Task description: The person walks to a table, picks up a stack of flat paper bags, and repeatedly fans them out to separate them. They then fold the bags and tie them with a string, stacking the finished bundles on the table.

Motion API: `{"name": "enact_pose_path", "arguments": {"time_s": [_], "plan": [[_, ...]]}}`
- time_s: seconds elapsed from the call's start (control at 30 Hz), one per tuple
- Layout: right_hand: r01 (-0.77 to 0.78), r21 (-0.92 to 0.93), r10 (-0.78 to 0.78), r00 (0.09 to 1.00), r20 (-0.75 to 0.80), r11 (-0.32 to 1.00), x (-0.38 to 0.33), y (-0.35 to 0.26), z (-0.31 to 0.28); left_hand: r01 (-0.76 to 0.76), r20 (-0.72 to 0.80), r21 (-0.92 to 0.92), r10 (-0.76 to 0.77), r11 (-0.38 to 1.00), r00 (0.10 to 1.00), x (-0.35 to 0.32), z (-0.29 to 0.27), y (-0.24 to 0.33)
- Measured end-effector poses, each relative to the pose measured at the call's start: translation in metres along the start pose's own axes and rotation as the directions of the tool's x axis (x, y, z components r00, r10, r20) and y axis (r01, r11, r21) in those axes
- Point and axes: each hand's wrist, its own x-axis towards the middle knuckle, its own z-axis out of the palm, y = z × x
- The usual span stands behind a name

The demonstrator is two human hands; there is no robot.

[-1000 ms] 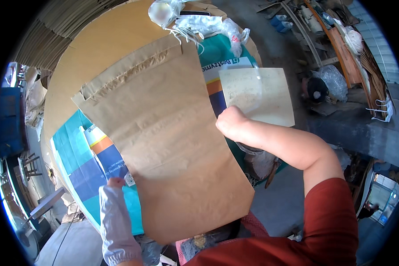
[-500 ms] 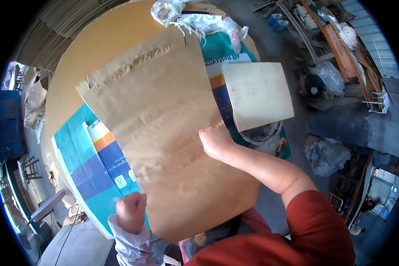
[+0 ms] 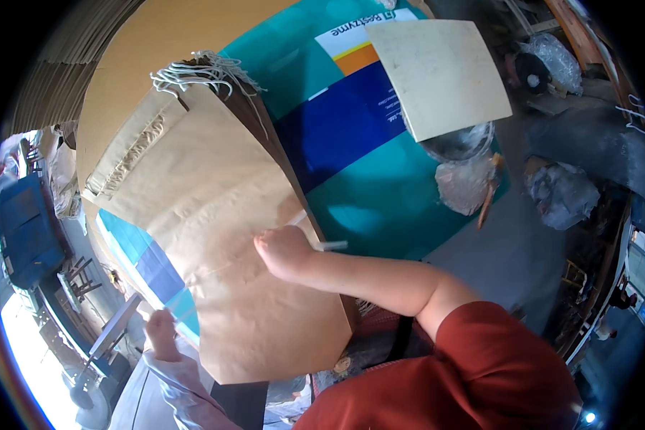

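A large brown paper bag with a gathered, stitched strip near its far end lies tilted across the table in front of me. My right hand is a fist on the middle of the bag; what its fingers hold is hidden. A thin white strip juts out beside that wrist. To the left of the bag's near part, my left hand is closed and apart from the paper, with nothing visible in it. White strings spread from the bag's far corner, above a darker brown edge.
A teal and blue printed sheet covers the round tan table. At the right, a cream board rests over a round container. Beside it sit a clear plastic bag and a wooden-handled tool.
The paper bag has shifted left and turned, baring more of the sheet on its right. My left hand has moved left, away from the bag's edge. The view has shifted too.
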Motion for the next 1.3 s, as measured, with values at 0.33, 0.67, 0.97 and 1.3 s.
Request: {"name": "enact_pose_path", "arguments": {"time_s": [0.33, 0.67, 0.97, 1.3], "plan": [[-0.327, 0.058, 0.330, 0.943, -0.036, 0.943, -0.011, 0.131, -0.057, 0.129, -0.019, -0.759, -0.219, 0.638, 0.976, 0.058, -0.200, -0.048], [-0.327, 0.248, 0.365, 0.923, -0.124, 0.912, -0.012, 0.138, -0.033, -0.519, 0.705, 0.120, 0.295, 0.846, 0.645, 0.006, 0.163, 0.192], [-0.327, 0.253, 0.368, 0.919, -0.138, 0.911, -0.018, 0.145, -0.037, -0.090, 0.657, -0.191, 0.196, 0.977, 0.728, 0.073, 0.270, 0.134], [-0.376, 0.833, 0.578, 0.812, 0.085, 0.406, -0.059, 0.169, -0.055, -0.406, 0.404, 0.087, 0.340, 0.910, 0.849, 0.051, 0.287, 0.165]]}}
